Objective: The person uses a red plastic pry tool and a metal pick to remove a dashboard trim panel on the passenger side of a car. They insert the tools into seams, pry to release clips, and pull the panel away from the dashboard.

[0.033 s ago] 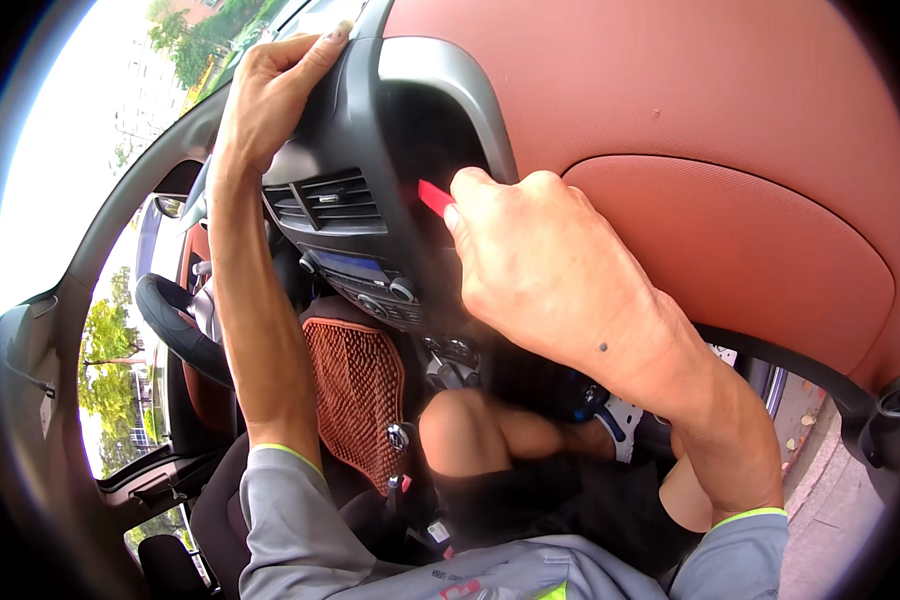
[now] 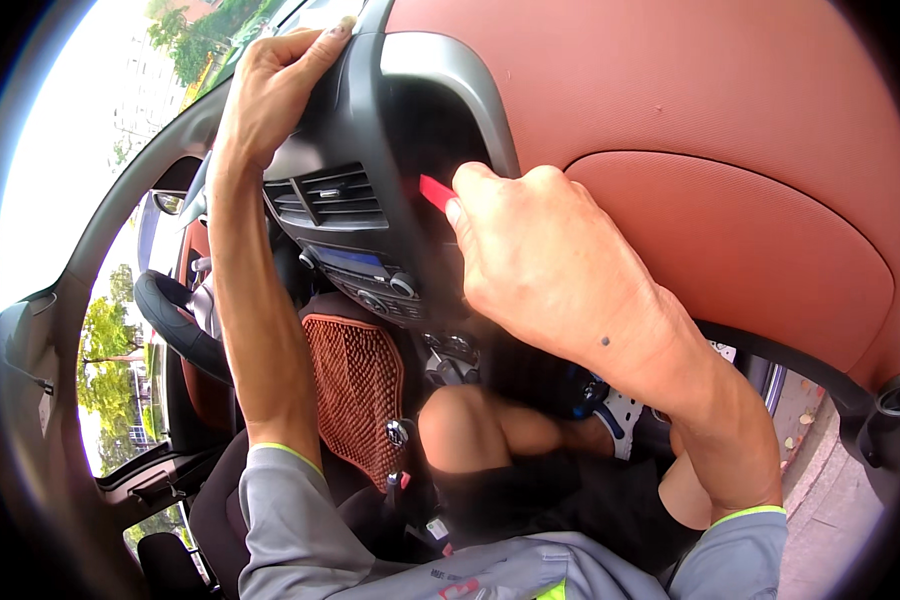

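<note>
right hand clamps a flat red piece near the black console — left hand tops the console, whether clamped i can't tell.

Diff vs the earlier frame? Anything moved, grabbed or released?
No clear movement beyond a slight shift of the view; nothing grabbed or released. The left hand stays at the dashboard; the right hand still holds the red strip by the dark panel.
</note>
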Action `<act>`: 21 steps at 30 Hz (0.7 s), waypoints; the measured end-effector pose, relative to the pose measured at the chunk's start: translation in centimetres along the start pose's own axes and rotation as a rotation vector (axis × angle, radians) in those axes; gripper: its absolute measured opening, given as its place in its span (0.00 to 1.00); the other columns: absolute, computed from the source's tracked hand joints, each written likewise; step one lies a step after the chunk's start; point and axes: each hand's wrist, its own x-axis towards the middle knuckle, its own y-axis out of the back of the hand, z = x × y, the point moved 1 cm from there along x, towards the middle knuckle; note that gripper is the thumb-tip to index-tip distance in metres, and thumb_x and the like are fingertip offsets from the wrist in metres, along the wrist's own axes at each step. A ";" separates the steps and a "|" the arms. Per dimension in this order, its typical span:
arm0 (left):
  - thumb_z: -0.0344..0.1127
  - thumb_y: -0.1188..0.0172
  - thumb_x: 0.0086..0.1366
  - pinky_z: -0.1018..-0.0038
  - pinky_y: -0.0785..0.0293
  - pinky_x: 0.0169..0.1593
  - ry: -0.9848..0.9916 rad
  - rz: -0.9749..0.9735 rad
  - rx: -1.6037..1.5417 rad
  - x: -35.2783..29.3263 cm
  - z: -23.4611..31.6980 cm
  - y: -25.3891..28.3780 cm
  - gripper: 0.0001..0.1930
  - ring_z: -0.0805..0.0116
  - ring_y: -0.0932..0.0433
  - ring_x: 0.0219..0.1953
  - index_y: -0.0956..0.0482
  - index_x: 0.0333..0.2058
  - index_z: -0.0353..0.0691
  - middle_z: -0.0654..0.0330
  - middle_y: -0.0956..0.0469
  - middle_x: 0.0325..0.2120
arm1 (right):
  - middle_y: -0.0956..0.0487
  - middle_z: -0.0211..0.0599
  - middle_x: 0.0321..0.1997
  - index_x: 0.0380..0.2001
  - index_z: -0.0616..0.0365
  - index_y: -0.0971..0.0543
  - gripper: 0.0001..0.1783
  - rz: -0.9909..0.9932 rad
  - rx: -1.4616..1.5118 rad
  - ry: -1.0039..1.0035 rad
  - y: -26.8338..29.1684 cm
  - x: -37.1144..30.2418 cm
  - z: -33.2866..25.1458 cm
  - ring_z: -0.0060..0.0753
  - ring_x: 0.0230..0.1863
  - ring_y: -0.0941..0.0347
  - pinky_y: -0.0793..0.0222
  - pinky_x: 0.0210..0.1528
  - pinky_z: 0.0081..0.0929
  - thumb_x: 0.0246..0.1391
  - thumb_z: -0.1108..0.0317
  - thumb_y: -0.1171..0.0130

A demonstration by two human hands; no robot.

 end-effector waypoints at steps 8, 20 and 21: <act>0.51 0.39 0.72 0.79 0.35 0.38 -0.090 -0.086 -0.005 -1.3 4.0 -0.2 0.22 0.83 0.32 0.31 0.16 0.34 0.34 0.72 0.25 0.27 | 0.24 0.57 0.23 0.29 0.65 0.26 0.12 0.094 0.018 0.099 -0.1 -0.2 0.6 0.64 0.26 0.25 0.29 0.28 0.49 0.67 0.70 0.47; 0.49 0.38 0.72 0.79 0.32 0.41 0.009 -0.034 -0.015 -0.7 1.6 -0.1 0.19 0.81 0.28 0.33 0.15 0.40 0.35 0.69 0.21 0.31 | 0.20 0.50 0.23 0.28 0.64 0.19 0.09 0.134 -0.293 0.214 -0.9 -0.4 0.4 0.52 0.31 0.18 0.19 0.35 0.43 0.54 0.68 0.38; 0.49 0.38 0.72 0.79 0.32 0.41 0.014 -0.031 -0.015 -0.7 1.4 0.0 0.19 0.81 0.27 0.34 0.15 0.41 0.35 0.69 0.21 0.31 | 0.20 0.54 0.23 0.29 0.65 0.21 0.10 0.125 -0.150 0.069 -0.9 -0.4 0.0 0.57 0.30 0.19 0.20 0.36 0.46 0.59 0.68 0.41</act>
